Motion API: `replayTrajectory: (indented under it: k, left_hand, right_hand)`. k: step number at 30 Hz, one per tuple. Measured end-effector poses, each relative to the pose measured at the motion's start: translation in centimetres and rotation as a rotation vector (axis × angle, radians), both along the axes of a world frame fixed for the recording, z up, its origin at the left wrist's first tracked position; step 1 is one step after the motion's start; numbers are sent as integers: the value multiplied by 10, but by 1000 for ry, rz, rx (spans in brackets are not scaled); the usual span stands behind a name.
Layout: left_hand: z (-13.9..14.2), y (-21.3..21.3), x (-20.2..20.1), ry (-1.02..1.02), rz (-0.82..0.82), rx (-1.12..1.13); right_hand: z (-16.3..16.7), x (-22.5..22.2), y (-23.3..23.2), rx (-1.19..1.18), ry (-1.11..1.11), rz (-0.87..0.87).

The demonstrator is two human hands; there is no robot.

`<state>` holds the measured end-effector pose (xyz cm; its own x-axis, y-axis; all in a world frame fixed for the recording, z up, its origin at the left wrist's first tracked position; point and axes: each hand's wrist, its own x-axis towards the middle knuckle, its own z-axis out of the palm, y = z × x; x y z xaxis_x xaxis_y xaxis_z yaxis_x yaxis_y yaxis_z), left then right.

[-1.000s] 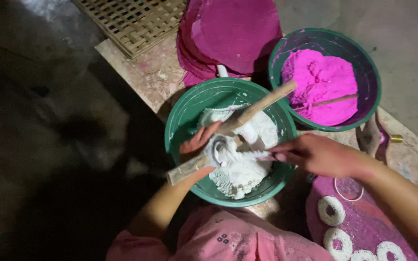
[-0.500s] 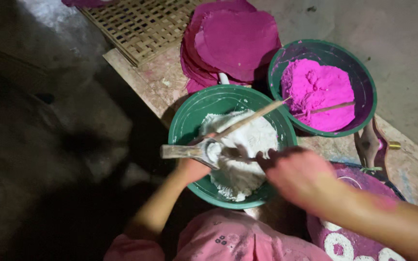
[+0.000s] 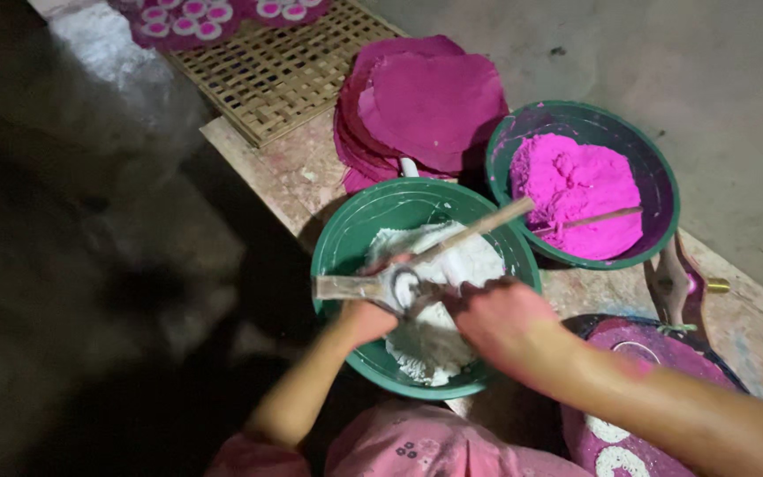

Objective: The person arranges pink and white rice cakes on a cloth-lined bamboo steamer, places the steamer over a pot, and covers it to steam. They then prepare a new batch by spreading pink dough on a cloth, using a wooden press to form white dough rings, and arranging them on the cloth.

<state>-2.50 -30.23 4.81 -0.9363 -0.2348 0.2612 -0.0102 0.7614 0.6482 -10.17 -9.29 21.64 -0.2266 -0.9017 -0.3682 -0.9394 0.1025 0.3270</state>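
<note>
Both hands work over a green bowl (image 3: 343, 231) of white dough (image 3: 441, 300), which sits near the front edge of the desk (image 3: 268, 168), a worn slab w/ pink stains. Left hand (image 3: 366, 316) is closed around a metal ring-ended tool (image 3: 373, 287); its long axis runs roughly level, flat handle pointing left past the bowl's rim, ring end toward the bowl's middle, just above the dough. Right hand (image 3: 501, 322) is curled at the ring end from the right side, fingers bent onto it; blurred, so can't tell if it grips the tool or only presses dough into it. A wooden stick (image 3: 474, 231) lies slanted across the same bowl, lower end by the ring, upper end pointing up-right over the rim. Just beside, to the right & further back, a 2nd green bowl (image 3: 651, 168) holds bright pink dough (image 3: 576, 190) w/ a thin stick (image 3: 598, 217) lying in it. Behind both bowls, a stack of pink round sheets (image 3: 434, 102). At the back-left corner a woven bamboo tray (image 3: 280, 71). By the right forearm, a pink-covered round board (image 3: 664, 358) w/ white rings on it.
</note>
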Motion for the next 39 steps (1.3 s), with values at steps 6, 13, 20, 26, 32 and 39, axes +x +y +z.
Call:
replayTrajectory:
  k: [6, 13, 20, 26, 32, 39]
  left_hand:
    - [15, -22, 1, 393, 222, 86]
    - [7, -14, -26, 469, 386, -101]
    - [-26, -68, -47, 411, 251, 550]
    - [-29, 20, -21, 51, -622, 1586]
    - [30, 98, 2, -169, -728, 1514]
    - [78, 87, 19, -257, -522, 230]
  right_hand:
    - [0, -13, 17, -653, -282, -467]
    - [-104, -2, -6, -1074, -810, -465]
    - [-133, -9, 17, -565, -1125, -549]
    - [-100, -44, 12, -1061, -1512, -418]
    - [-43, -34, 47, -1438, -2302, -130]
    - [1, -3, 107, -1191, -835, 44]
